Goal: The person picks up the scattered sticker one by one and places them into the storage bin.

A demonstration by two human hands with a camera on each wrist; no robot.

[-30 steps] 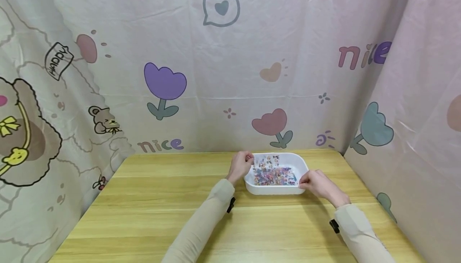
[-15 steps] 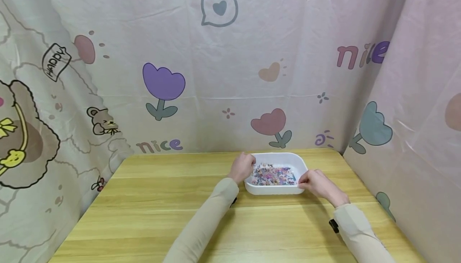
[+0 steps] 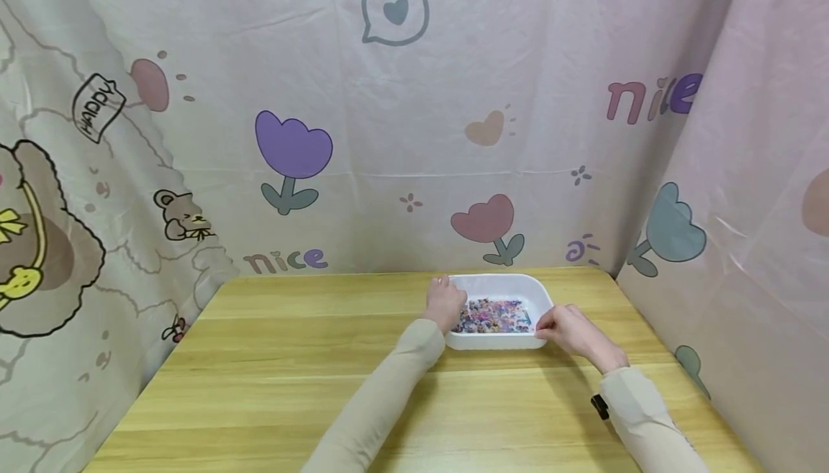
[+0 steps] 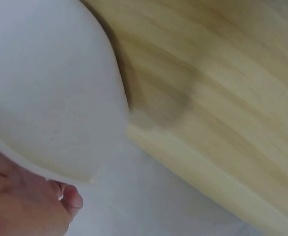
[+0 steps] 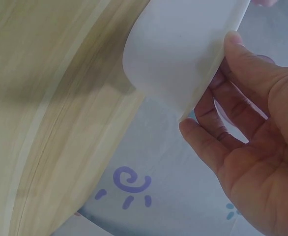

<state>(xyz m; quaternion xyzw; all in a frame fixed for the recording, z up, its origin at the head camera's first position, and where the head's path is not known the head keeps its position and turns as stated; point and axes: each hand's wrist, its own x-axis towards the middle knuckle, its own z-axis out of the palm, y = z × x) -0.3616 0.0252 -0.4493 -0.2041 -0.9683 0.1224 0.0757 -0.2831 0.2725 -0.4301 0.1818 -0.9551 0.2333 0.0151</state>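
A white rectangular tray [image 3: 495,342] stands at the back right of the table. Small multicoloured pieces, resembling jigsaw pieces, lie spread over its floor [image 3: 494,316]. My left hand [image 3: 444,305] is at the tray's left side, its back covering part of the rim and some pieces. In the left wrist view that hand [image 4: 26,206] lies along the rim with its fingertips curled beyond it; I cannot tell whether they hold anything. My right hand [image 3: 573,329] pinches the front right corner. The right wrist view shows its thumb [image 5: 234,38] on the rim and fingers curled past the edge.
The wood-grain table [image 3: 311,358] extends left and forward of the tray. A printed curtain [image 3: 388,134] hangs right behind the table and along both sides. A black band [image 3: 600,407] sits at the right sleeve.
My left hand has turned and shifted right over the tray's left side. Pieces earlier seen toward the tray's back left now lie with the rest on its floor. My right hand stays put.
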